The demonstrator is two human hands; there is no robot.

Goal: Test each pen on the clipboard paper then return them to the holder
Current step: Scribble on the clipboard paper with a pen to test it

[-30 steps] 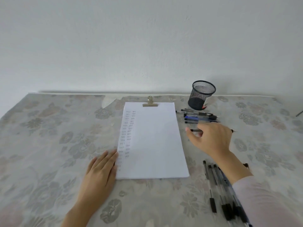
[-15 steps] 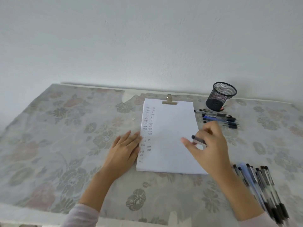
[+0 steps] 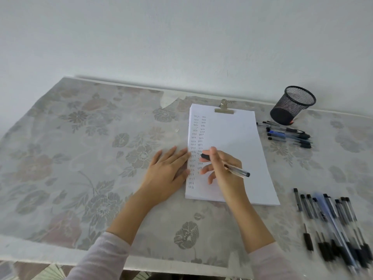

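White paper on a clipboard (image 3: 238,138) lies on the table, with two columns of small pen marks down its left side. My right hand (image 3: 223,168) grips a clear pen (image 3: 237,171) with a black grip, its tip down among the marks. My left hand (image 3: 168,170) lies flat on the table, fingertips pressing the paper's left edge. A black mesh pen holder (image 3: 292,105) stands at the back right. A few pens (image 3: 288,134) lie in front of it.
Several more pens (image 3: 331,221) lie in a row at the right near the table's front edge. A floral cloth (image 3: 80,158) covers the table. A white wall runs along the far edge. The clipboard's metal clip (image 3: 224,109) holds the paper's top.
My right hand picked a pen from the group by the holder and carried it left onto the paper's marked columns. My left hand stayed at the paper's edge. The camera view shifted.
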